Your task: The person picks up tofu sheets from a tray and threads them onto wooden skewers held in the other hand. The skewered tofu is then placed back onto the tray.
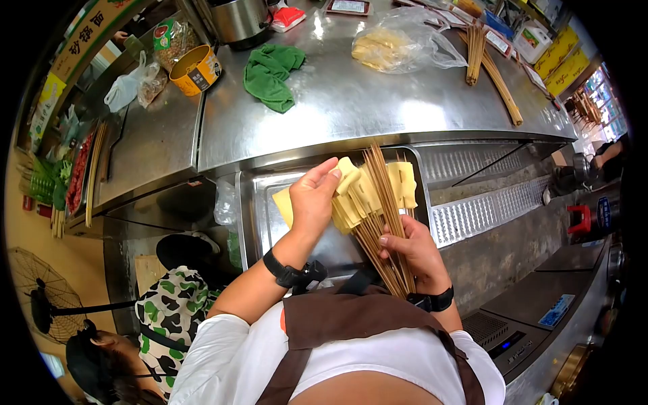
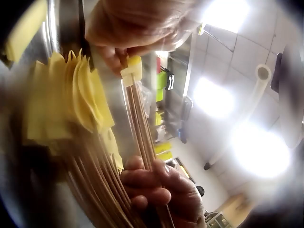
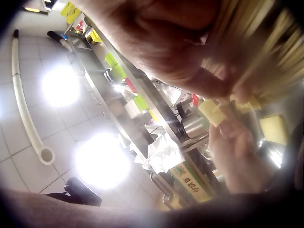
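My right hand (image 1: pixel 418 255) grips a bundle of thin bamboo skewers (image 1: pixel 386 185) over a metal tray (image 1: pixel 244 233). Left of it, the thumb and fingers of my left hand (image 1: pixel 312 202) pinch a folded yellow sheet (image 2: pixel 131 75) of what looks like tofu skin, at the tip of a skewer. More folded yellow sheets (image 2: pixel 71 97), threaded on skewers, lie fanned beside it in the tray. A loose flat yellow sheet (image 1: pixel 283 205) shows partly behind my left wrist. In the right wrist view, my right hand (image 3: pixel 166 47) hides part of the skewers.
Beyond the tray runs a steel counter (image 1: pixel 324 121) with a green cloth (image 1: pixel 271 75), an orange tub (image 1: pixel 196 69), a plastic bag of yellow sheets (image 1: pixel 395 48) and more skewers (image 1: pixel 476 55). A person in a camouflage-pattern top (image 1: pixel 169 310) is close at the left.
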Tool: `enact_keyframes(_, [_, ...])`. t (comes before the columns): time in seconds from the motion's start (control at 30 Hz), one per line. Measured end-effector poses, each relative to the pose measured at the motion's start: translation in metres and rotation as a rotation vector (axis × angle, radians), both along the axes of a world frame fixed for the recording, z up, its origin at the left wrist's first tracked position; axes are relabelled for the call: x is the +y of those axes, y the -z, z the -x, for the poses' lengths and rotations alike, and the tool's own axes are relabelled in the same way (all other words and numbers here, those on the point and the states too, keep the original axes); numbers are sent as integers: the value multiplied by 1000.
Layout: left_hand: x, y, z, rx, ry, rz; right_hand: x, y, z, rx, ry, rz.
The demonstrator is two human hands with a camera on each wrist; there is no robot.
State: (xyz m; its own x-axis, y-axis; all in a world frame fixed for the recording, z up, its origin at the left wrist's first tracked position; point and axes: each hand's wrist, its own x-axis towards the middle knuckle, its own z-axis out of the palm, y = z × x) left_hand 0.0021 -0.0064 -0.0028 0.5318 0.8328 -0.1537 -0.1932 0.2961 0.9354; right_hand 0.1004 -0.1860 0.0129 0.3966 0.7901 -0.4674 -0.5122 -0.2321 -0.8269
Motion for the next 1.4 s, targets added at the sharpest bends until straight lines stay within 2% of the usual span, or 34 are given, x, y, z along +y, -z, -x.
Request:
enact_keyframes(0.2, [-11,-6,3,-72,23,156,0,-2,0,33,2,-17])
enact_keyframes(0.3, [-17,-5,7,-137,49,93,0,3,-1,38,5,-28])
enact_keyframes(0.4, [-17,-4,10,-94,137,35,0,3,0,40,11,-40])
enact_keyframes(0.7, [-31,-8,12,-13,258,112,1,0,1,37,19,-49])
enact_keyframes(1.1, [-36,-8,18,70,339,85,0,5,-1,63,14,-60])
enact_keyframes(1.2, [-39,-11,20,35,346,112,1,0,-1,46,13,-33])
enact_keyframes(1.3, [-37,-2,13,-35,261,55,1,1,-1,48,-4,-32])
enact_keyframes(1.4, [-27,2,11,48,201,18,0,6,-1,18,-56,7])
